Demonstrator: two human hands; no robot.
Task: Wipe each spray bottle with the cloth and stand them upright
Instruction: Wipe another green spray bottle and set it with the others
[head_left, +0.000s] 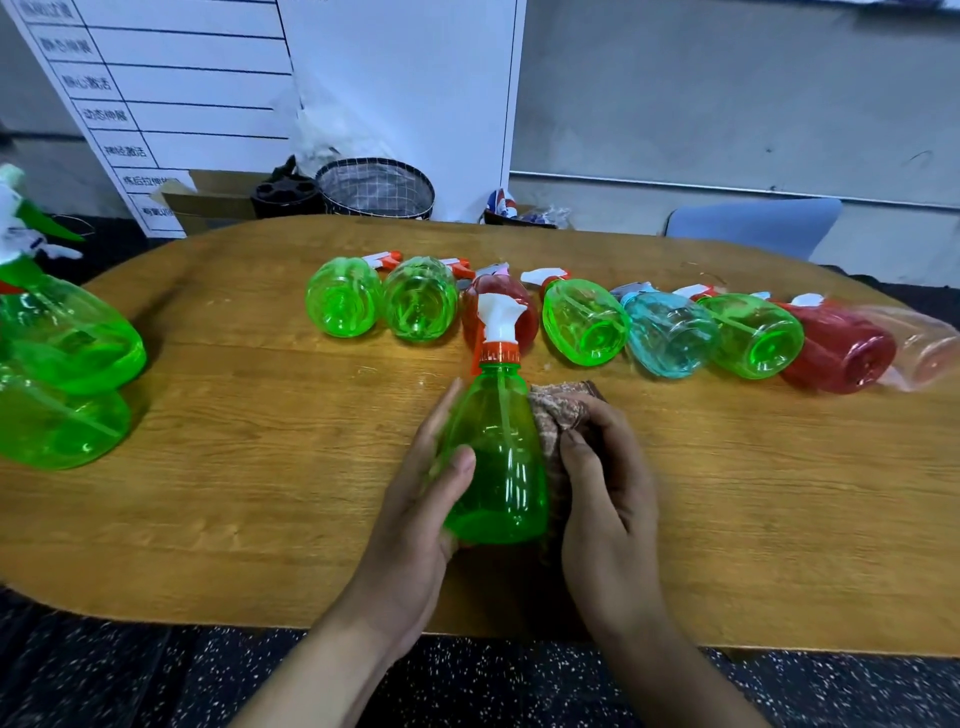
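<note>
My left hand (415, 499) grips a green spray bottle (498, 457) with a white and orange nozzle, held just above the wooden table (260, 493), nozzle pointing away from me. My right hand (608, 483) holds a brown patterned cloth (558, 415) pressed against the bottle's right side. Behind them several bottles lie on their sides in a row: green (343, 299), green (421, 301), red (501, 296), green (584, 322), blue (670, 335), green (756, 335), red (839, 348) and pale pink (922, 348). Two green bottles (62, 364) stand at the far left.
Beyond the table's far edge are a grey mesh basket (376, 189), a cardboard box (208, 200), a white board with printed text (156, 104) and a blue chair back (753, 223). Dark speckled floor lies below the near edge.
</note>
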